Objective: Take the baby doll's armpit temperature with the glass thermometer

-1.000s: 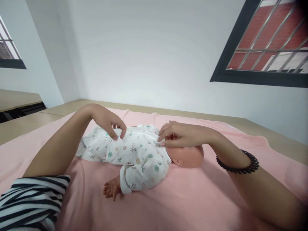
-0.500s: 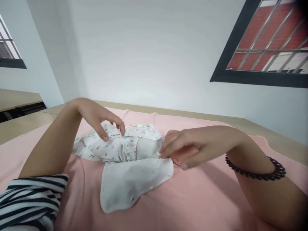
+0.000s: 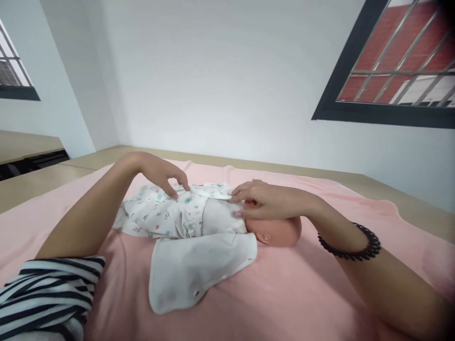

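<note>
A baby doll (image 3: 289, 232) lies on its back, its bald head to the right. It wears a white baby shirt (image 3: 225, 217) and patterned white pants (image 3: 156, 215) with small coloured prints. The shirt's near flap (image 3: 199, 265) is spread open towards me, plain side up. My left hand (image 3: 159, 174) is at the waist, thumb and forefinger closed on the far, printed flap (image 3: 213, 191). My right hand (image 3: 272, 199) is beside the doll's chin, fingers curled on that flap's upper corner, thumb near the neck. Most of the doll's face is hidden behind this hand.
A pink blanket (image 3: 284, 284) lies under the doll on a light wooden table (image 3: 401, 189). A white wall (image 3: 220, 85) rises behind it. Barred windows with dark frames (image 3: 384, 113) are at the upper right and far left.
My right hand has moved back off the doll's head to the far flap's corner, uncovering the head. My left hand has shifted slightly right to the flap's edge, which is now drawn back and raised.
</note>
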A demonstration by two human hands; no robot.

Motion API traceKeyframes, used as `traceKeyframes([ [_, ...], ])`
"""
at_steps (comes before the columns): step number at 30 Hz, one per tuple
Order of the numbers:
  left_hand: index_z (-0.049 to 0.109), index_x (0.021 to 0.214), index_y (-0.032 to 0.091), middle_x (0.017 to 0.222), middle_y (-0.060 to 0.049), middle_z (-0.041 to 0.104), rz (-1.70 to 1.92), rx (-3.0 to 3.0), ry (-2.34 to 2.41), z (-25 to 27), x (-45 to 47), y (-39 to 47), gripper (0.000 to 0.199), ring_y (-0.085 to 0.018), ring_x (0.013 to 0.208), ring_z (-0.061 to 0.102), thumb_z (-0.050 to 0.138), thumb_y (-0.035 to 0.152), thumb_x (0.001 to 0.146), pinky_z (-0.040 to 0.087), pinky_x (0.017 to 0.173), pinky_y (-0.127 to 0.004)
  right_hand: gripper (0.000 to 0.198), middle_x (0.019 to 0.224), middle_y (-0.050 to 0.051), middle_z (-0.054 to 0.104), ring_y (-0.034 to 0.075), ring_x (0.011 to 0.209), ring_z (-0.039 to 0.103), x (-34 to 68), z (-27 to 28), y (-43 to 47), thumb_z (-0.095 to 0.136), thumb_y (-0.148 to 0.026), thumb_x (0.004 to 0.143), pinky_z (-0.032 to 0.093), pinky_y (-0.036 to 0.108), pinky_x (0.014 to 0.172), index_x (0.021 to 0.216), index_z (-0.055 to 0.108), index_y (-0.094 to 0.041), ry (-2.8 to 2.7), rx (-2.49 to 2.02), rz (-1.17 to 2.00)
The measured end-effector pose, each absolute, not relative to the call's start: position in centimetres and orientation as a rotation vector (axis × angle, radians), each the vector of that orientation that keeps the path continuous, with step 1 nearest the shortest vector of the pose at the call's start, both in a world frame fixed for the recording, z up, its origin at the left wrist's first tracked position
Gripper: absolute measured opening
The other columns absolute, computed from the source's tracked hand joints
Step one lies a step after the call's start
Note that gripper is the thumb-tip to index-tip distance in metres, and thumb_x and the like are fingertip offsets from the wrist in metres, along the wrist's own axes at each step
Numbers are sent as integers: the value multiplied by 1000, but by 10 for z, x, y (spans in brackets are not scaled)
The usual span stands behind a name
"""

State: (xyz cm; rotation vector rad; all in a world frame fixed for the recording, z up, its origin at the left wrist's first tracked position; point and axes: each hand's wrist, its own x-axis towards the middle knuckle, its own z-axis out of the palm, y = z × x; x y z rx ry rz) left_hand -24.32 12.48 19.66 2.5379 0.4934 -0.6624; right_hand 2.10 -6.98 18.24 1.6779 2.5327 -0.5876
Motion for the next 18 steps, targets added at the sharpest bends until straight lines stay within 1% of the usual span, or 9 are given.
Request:
traceKeyframes([
  [2, 53, 140, 33, 151, -2, 46, -509, 2638, 542, 197, -244, 126, 60, -25, 130, 50, 60, 59, 86, 42, 98, -28, 60, 149, 8, 47, 30, 135, 45, 26, 179, -67, 45, -61, 96, 31, 55, 117, 138, 60, -22, 2506, 1861, -316],
  [4, 49, 143, 30, 155, -5, 41, -376, 2740, 640, 195, -244, 128, 62, -26, 130, 49, 54, 59, 89, 41, 101, -31, 74, 162, 7, 24, 34, 149, 23, 35, 174, -62, 42, -63, 95, 15, 64, 121, 154, 40, -19, 2387, 2057, -47],
  [6, 44, 147, 30, 158, -7, 34, -324, 2802, 762, 192, -244, 131, 66, -29, 134, 45, 52, 60, 89, 40, 104, -36, 83, 166, 4, 4, 34, 154, 4, 45, 169, -57, 39, -67, 93, 6, 69, 120, 161, 24, -20, 2256, 2169, 28],
  [7, 42, 149, 32, 160, -7, 30, -327, 2814, 815, 189, -243, 133, 68, -30, 137, 41, 52, 60, 88, 39, 106, -39, 86, 166, 2, -2, 34, 154, 0, 50, 168, -55, 38, -69, 92, 6, 69, 120, 161, 21, -22, 2210, 2193, -10],
  [10, 42, 149, 33, 161, -6, 29, -345, 2814, 842, 182, -238, 137, 69, -32, 139, 38, 52, 61, 87, 39, 107, -41, 86, 165, 0, -5, 33, 154, -3, 59, 165, -52, 36, -74, 90, 10, 67, 121, 161, 22, -28, 2148, 2181, -142],
  [12, 50, 142, 29, 154, -7, 41, -312, 2794, 725, 177, -230, 135, 61, -29, 133, 45, 50, 60, 89, 41, 103, -37, 85, 165, 0, -3, 32, 154, -3, 60, 166, -52, 36, -74, 89, 11, 66, 121, 160, 26, -29, 2141, 2141, -160],
  [15, 64, 116, 22, 126, -6, 63, -235, 2731, 456, 167, -209, 120, 41, -21, 109, 59, 45, 52, 95, 44, 88, -29, 80, 166, 0, -1, 31, 154, -2, 56, 168, -54, 38, -72, 90, 12, 64, 122, 157, 34, -29, 2159, 2083, -174],
  [17, 66, 103, 19, 109, -6, 67, -163, 2692, 308, 154, -191, 106, 38, -18, 95, 61, 43, 48, 97, 45, 81, -28, 77, 166, -1, 1, 30, 154, -1, 53, 170, -55, 39, -71, 90, 13, 63, 122, 156, 38, -30, 2167, 2059, -206],
  [18, 65, 105, 19, 109, -6, 67, -113, 2680, 250, 146, -182, 100, 38, -18, 94, 61, 42, 48, 97, 45, 82, -28, 76, 166, -1, 2, 30, 154, 0, 52, 171, -56, 39, -71, 90, 13, 63, 122, 155, 39, -31, 2168, 2052, -219],
])
